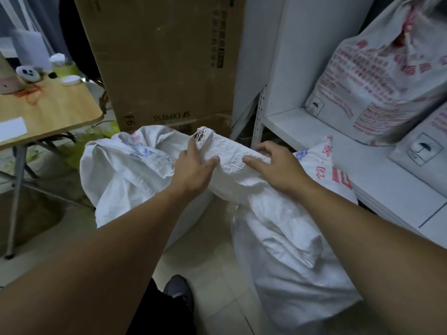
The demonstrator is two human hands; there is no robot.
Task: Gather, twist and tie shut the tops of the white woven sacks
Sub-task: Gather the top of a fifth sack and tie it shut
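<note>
White woven plastic fills the middle of the frame. A white woven plastic sack [290, 257] stands on the pale tiled floor [212, 262] at lower right of centre. Its gathered neck [232, 153] slants up and left to a frayed end [204, 135], in front of the large brown cardboard box [164, 56].

The left hand [193, 170] holds the neck near that frayed end. Its thumb lies on the near side and its fingers reach up along the far side, so the cloth is pinched between them. The right hand [278, 168] grips just beside it, lower on the neck, with the thumb on the near face and the fingers curled over the top. The two thumbs point towards each other, a little apart.

A second white woven sack with faint blue print [125, 170] slumps at left of centre, and its top looks loose. At the right, a white shelf unit [302, 124] carries grey sacks printed in red [377, 81]. A light wooden table [53, 110] sits at upper left.

The gathering of this sack looks done, and the twist seems to be the step in hand. The next move probably calls for the hands to turn against each other with a firm hold, since woven plastic tends to spring back open. No cord shows in either hand, so the tie may have to be a knot in the neck itself.
</note>
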